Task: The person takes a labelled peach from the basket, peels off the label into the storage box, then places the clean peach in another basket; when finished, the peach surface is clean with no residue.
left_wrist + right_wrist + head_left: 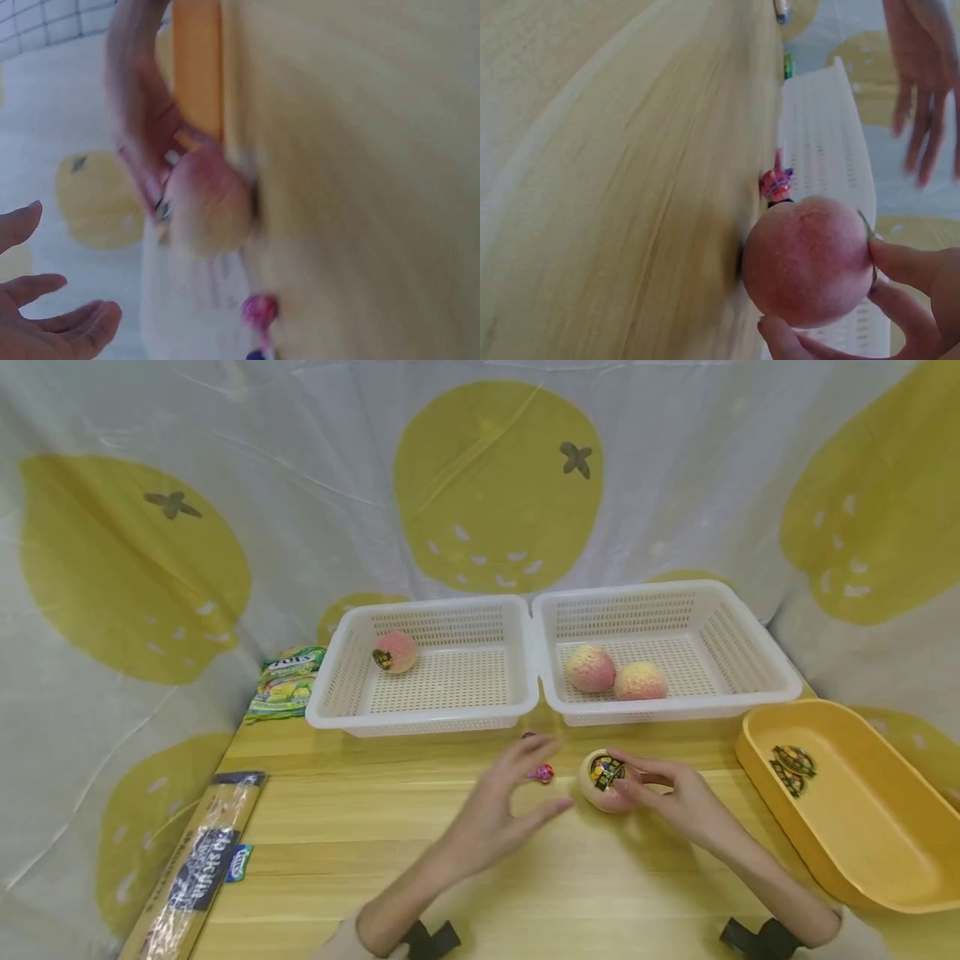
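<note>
A pale pink peach (604, 782) with a dark round sticker rests on the wooden table (360, 827). My right hand (651, 787) holds it from the right, fingertips on its sticker side. The right wrist view shows that peach (806, 262) close up, with my fingers (907, 274) curled round its lower side. My left hand (534, 787) hovers just left of the peach with fingers spread, holding nothing. A small pink wrapped candy (542, 772) lies on the table between the two hands. The left wrist view is blurred, showing the peach (210, 206) and my open left fingers (52, 326).
Two white slotted baskets stand behind the hands. The left basket (420, 714) holds one stickered peach (395, 652); the right basket (675, 706) holds two peaches (615, 673). A yellow tray (847, 827) with stickers sits at the right. A green snack bag (287, 683) and a long packet (195, 868) lie at the left.
</note>
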### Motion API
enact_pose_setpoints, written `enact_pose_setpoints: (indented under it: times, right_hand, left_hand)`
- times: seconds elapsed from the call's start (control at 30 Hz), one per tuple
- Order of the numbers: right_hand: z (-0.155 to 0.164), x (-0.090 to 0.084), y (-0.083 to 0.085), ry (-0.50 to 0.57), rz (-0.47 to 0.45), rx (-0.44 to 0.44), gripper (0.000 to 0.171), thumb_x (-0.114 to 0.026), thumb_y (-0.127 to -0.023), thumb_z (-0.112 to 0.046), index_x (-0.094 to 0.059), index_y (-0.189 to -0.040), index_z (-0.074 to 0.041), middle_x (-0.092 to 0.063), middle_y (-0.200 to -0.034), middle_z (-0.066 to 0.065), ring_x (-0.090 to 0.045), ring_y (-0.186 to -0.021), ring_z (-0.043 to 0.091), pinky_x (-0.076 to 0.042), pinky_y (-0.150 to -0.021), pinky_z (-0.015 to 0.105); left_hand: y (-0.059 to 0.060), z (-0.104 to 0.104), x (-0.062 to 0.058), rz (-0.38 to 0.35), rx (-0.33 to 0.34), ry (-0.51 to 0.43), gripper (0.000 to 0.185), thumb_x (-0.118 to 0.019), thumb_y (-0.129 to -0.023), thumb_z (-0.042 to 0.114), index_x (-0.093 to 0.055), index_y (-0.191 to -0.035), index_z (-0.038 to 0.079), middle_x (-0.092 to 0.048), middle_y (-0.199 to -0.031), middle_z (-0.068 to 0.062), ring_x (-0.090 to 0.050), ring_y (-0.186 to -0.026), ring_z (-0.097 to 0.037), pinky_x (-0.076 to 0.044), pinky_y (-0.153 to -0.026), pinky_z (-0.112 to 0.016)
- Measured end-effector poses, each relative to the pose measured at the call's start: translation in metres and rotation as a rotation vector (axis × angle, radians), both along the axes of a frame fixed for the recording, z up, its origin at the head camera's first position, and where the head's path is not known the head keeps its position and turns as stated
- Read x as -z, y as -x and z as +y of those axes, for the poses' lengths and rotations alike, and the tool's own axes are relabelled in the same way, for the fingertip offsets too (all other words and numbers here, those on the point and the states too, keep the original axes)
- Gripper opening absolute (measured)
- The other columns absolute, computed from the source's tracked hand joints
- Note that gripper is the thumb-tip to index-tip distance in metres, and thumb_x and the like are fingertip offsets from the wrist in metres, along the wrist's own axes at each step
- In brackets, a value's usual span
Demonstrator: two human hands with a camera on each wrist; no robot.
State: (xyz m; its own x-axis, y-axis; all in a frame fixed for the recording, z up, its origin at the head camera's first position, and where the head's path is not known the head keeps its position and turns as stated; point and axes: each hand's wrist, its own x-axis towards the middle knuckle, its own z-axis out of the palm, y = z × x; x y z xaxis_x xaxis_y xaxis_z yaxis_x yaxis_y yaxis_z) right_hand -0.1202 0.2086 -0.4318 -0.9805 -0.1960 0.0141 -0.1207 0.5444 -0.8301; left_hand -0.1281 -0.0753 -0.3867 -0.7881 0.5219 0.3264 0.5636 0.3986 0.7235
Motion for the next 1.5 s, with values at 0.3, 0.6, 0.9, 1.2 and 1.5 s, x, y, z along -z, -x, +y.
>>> enact_pose_setpoints:
  times: [0.3, 0.6, 0.9, 1.2, 1.5]
  right_hand:
    - [0.000, 0.004, -0.003, 0.006, 0.092, 0.057, 0.041, -0.074, -0.096, -0.018, -0.069, -0.136, -0.009, -0.073, -0.125, 0.019, -0.069, -0.115, 0.042, -0.063, -0.080, 0.034]
    - [0.014, 0.005, 0.000, 0.051, 0.081, 0.112, 0.039, -0.079, -0.091, -0.013, -0.073, -0.129, -0.006, -0.072, -0.128, 0.019, -0.069, -0.107, 0.009, -0.062, -0.080, 0.023]
    - [0.022, 0.003, 0.002, 0.090, -0.045, 0.222, 0.037, -0.080, -0.093, -0.028, -0.075, -0.123, -0.007, -0.076, -0.116, 0.014, -0.064, -0.101, 0.004, -0.057, -0.078, 0.020]
    - [0.025, -0.007, 0.003, 0.142, 0.040, 0.141, 0.017, -0.074, -0.096, -0.015, -0.072, -0.105, 0.000, -0.077, -0.099, 0.009, -0.068, -0.081, 0.000, -0.059, -0.068, 0.026]
    - [0.127, -0.051, -0.004, 0.034, 0.102, 0.172, 0.021, -0.069, -0.100, -0.011, -0.075, -0.119, -0.007, -0.074, -0.101, -0.028, -0.071, -0.079, -0.001, -0.057, -0.063, 0.022]
  left_hand:
    - [0.010, 0.062, 0.054, -0.184, 0.038, 0.142, 0.069, -0.066, -0.102, 0.034, -0.037, -0.161, 0.011, -0.042, -0.163, -0.013, -0.043, -0.150, -0.033, -0.041, -0.119, -0.054]
    - [0.037, 0.078, 0.056, -0.265, 0.120, 0.040, 0.059, -0.073, -0.097, 0.020, -0.052, -0.152, 0.010, -0.058, -0.151, -0.007, -0.054, -0.141, -0.021, -0.045, -0.116, -0.032]
    - [0.047, 0.086, 0.054, -0.489, 0.180, -0.059, 0.058, -0.073, -0.093, 0.001, -0.059, -0.147, 0.016, -0.057, -0.153, -0.004, -0.048, -0.146, -0.021, -0.043, -0.119, -0.038]
    - [0.051, 0.083, 0.054, -0.536, 0.222, -0.048, 0.061, -0.073, -0.092, -0.002, -0.059, -0.148, 0.018, -0.054, -0.156, -0.002, -0.043, -0.150, -0.021, -0.039, -0.121, -0.042]
    - [0.054, 0.084, 0.055, -0.553, 0.260, -0.061, 0.061, -0.071, -0.090, -0.010, -0.062, -0.144, 0.015, -0.057, -0.154, 0.000, -0.041, -0.151, -0.019, -0.034, -0.123, -0.046]
